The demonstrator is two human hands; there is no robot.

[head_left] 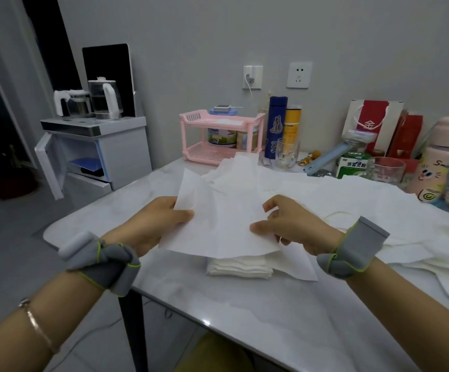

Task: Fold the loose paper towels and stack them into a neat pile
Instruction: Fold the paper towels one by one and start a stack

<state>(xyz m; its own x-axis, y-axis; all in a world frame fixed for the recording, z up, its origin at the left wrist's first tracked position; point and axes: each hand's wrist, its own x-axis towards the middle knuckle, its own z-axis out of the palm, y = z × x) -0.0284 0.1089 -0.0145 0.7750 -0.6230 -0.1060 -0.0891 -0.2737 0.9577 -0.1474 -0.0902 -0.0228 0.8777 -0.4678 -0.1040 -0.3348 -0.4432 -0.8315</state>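
At the far left, a white cabinet (94, 146) stands on the floor with two kettles (102, 100) on top and its door hanging open. Beside it begins the white marble table (231, 318). The left hand (159, 221), with a grey band (105, 261) strapped at its wrist, pinches the left edge of a paper towel (218, 218), thumb on top and fingers curled beneath. The sheet is held spread out and slightly creased just above the table, between both hands. Directly below its near edge lies the pile of folded towels (238, 267), flat on the table and partly hidden by the held sheet. Behind, by the wall, a pink rack (220, 138) holds tins, and a blue flask (277, 127) stands just to its right. The right hand (290, 224), also wearing a grey band (352, 248), grips the right edge of the same sheet, thumb and curled fingers closed on the paper. Further right, loose unfolded towels (379, 208) overlap across the table. Behind them stand a glass mug (287, 153), a green box (352, 165), a red and white bag (373, 124) and a pink jar (443, 162).
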